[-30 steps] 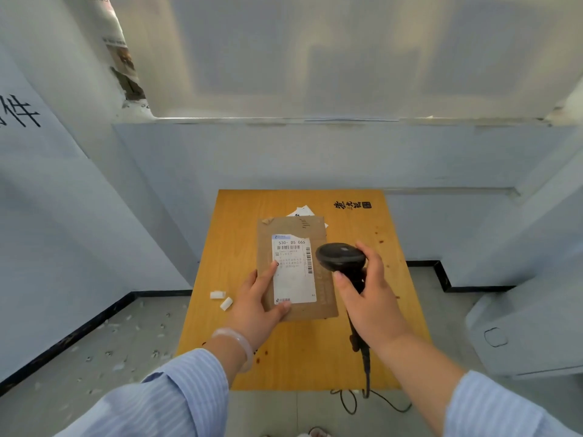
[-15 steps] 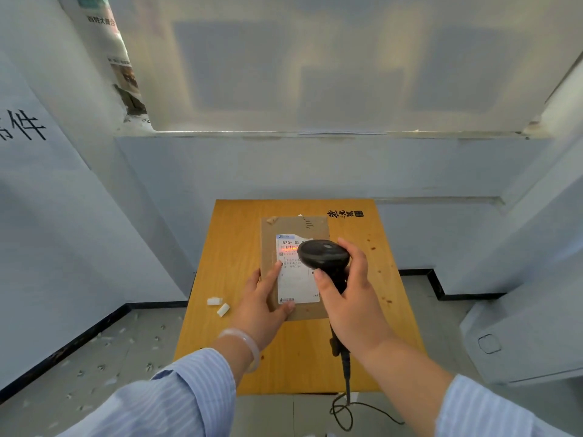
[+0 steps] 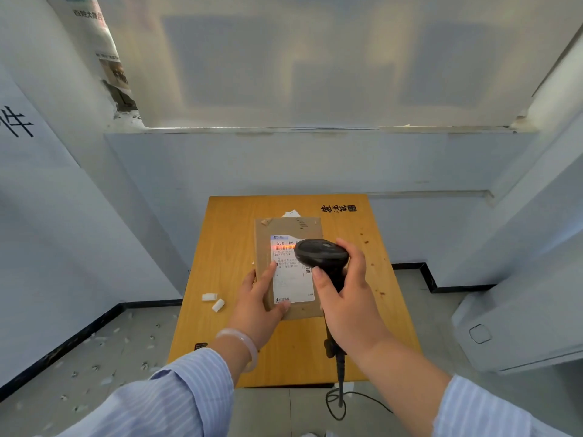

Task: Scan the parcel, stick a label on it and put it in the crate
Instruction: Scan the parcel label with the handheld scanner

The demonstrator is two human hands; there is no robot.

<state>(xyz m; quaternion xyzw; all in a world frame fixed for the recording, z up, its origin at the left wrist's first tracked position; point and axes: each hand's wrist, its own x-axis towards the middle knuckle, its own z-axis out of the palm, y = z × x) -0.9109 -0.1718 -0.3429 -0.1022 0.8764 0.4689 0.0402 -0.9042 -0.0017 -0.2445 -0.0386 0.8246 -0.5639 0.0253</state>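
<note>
A flat brown cardboard parcel lies on the wooden table, a white shipping label on its top. My left hand rests on the parcel's near left corner, thumb on the label, holding it flat. My right hand grips a black barcode scanner by its handle, its head over the label's upper right. An orange-red scan line lights the barcode at the label's top. No crate is in view.
White paper scraps poke out behind the parcel. Two small white pieces lie on the floor left of the table. The scanner cable hangs off the front edge. A grey-white cabinet stands at right; walls close in left and behind.
My right hand moved the scanner left, over the label, and the scan line came on across the barcode. My left hand stayed on the parcel.
</note>
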